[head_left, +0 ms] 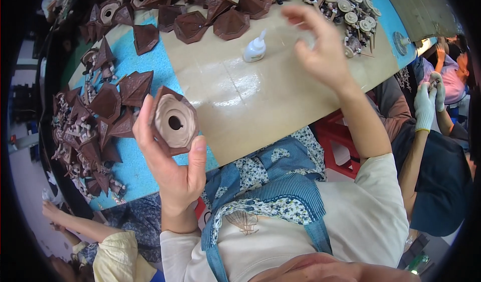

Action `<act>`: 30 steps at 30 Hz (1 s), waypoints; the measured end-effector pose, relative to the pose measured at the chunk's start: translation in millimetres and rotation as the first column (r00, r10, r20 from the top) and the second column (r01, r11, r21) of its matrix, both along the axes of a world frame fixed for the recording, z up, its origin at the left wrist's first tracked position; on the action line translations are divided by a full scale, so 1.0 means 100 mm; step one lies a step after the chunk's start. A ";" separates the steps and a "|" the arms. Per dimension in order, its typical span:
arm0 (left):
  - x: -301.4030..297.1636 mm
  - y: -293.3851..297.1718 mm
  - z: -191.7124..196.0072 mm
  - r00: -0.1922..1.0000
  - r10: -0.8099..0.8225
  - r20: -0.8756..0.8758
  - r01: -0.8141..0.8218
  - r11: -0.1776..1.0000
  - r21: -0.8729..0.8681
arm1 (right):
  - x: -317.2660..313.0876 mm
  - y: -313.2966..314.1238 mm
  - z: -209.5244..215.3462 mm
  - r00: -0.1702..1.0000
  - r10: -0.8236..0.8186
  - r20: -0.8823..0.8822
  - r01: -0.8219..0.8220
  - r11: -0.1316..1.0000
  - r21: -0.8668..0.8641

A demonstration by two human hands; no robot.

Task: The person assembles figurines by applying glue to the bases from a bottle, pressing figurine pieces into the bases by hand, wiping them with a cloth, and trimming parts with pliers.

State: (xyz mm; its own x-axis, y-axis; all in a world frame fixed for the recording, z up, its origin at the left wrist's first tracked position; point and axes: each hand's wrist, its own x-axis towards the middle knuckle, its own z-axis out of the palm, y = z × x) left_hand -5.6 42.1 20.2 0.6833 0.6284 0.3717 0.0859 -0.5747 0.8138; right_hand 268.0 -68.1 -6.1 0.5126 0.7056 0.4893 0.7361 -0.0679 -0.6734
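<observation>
My left hand (173, 174) grips a brown faceted roof-like piece (157, 126) by its rim, thumb on the near side. The pale, rippled underside with a dark hole in the middle faces up. My right hand (320, 49) is raised over the far right of the table, fingers apart and nothing seen in them. To the left of that hand a small white squeeze bottle (254, 50) with a narrow tip stands upright on the brown sheet (225, 96).
Brown faceted pieces (190, 26) lie along the far side, and more are heaped with small figures (82, 131) at left. Pale round-topped small parts (350, 17) crowd the far right. A red stool (335, 139) stands below the table. Co-workers sit on both sides, one in white gloves (425, 106).
</observation>
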 end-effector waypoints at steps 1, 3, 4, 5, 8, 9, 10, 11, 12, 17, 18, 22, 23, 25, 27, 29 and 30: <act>-0.01 -0.01 0.02 1.000 0.025 -0.003 -0.025 1.000 0.012 | 0.15 -0.03 0.06 0.993 -0.093 0.079 0.093 0.996 0.009; 0.00 -0.03 0.00 0.997 0.063 0.032 -0.063 0.998 0.001 | 0.46 -0.02 0.21 0.908 -0.313 0.279 0.295 0.950 0.105; 0.01 -0.04 -0.02 0.997 0.067 0.034 -0.067 0.998 0.003 | 0.45 -0.03 0.43 0.887 -0.431 0.165 0.447 0.892 -0.073; 0.04 -0.05 -0.02 0.996 0.069 0.063 -0.071 0.997 0.028 | 0.59 -0.04 0.42 0.855 -0.474 0.212 0.500 0.862 -0.089; 0.07 -0.11 -0.04 0.988 0.064 0.140 -0.069 0.997 0.035 | 0.95 -0.03 0.36 0.806 -0.375 0.459 0.477 0.869 -0.128; 0.08 -0.14 -0.04 0.982 0.058 0.183 -0.061 0.998 0.013 | 0.98 -0.02 0.39 0.846 -0.337 0.412 0.441 0.877 -0.189; 0.10 -0.17 -0.04 0.981 0.058 0.184 -0.062 0.998 0.017 | 0.99 -0.02 0.43 0.846 -0.338 0.412 0.441 0.878 -0.185; 0.11 -0.21 -0.02 0.974 0.084 0.210 -0.078 0.996 -0.038 | 0.95 0.01 0.47 0.883 -0.324 0.340 0.417 0.875 -0.248; 0.11 -0.23 -0.02 0.966 0.110 0.234 -0.090 0.992 -0.093 | 0.92 0.02 0.50 0.912 -0.313 0.266 0.388 0.868 -0.309; 0.07 -0.21 -0.13 0.969 0.091 0.230 -0.084 0.996 -0.041 | 0.68 -0.19 0.37 0.896 -0.248 0.368 0.296 0.952 -0.078; 0.07 -0.22 -0.17 0.964 0.096 0.246 -0.091 0.995 -0.033 | 0.60 -0.22 0.36 0.868 -0.208 0.451 0.217 0.976 0.032; 0.14 -0.26 -0.27 0.952 0.089 0.292 -0.059 0.992 -0.111 | 0.07 -0.34 0.35 0.943 -0.097 0.317 0.121 0.991 -0.056; 0.15 -0.27 -0.27 0.948 0.066 0.310 -0.029 0.992 -0.120 | -0.04 -0.36 0.35 0.946 -0.084 0.314 0.109 0.992 -0.062; 0.18 -0.31 -0.27 0.930 0.040 0.366 0.024 0.985 -0.169 | -0.24 -0.39 0.30 0.940 0.045 0.337 0.021 0.981 -0.191; 0.25 -0.29 -0.28 0.916 0.006 0.401 0.057 0.988 -0.145 | -0.40 -0.42 0.23 0.942 0.110 0.318 -0.025 0.966 -0.259; 0.29 -0.28 -0.27 0.907 -0.043 0.420 0.095 0.990 -0.104 | -0.51 -0.44 0.11 0.940 0.174 0.295 -0.070 0.941 -0.331; 0.29 -0.26 -0.29 0.884 -0.045 0.465 0.104 0.989 -0.104 | -0.54 -0.43 0.13 0.934 0.208 0.291 -0.106 0.938 -0.331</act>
State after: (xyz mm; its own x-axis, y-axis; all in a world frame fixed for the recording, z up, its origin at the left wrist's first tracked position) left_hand 23.7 16.5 -9.3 0.5003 0.6432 0.5797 -0.3550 -0.4583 0.8149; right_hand 214.2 -111.1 7.3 0.2371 0.9045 0.3544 0.9247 -0.0982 -0.3679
